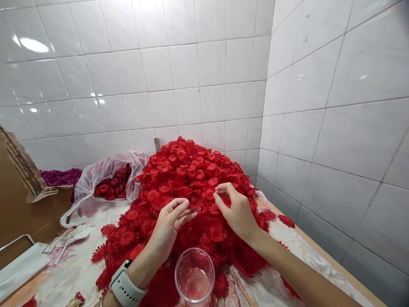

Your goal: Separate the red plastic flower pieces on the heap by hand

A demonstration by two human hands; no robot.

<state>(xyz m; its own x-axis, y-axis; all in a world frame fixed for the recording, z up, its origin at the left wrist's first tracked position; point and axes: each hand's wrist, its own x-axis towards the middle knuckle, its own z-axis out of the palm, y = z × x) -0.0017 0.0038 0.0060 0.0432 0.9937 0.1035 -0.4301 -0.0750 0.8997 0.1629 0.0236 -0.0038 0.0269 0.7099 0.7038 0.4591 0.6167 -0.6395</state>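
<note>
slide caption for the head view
Two bare hands over a heap of red flower-like pieces, a clear cup below and a plastic bag at left.

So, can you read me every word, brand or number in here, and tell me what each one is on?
None can be read.
Small colourful wrapper: any print is too small and blurred to read.
Plastic bag, clear cup, cardboard and pale wristband: no lettering visible on the parts that show.
</note>
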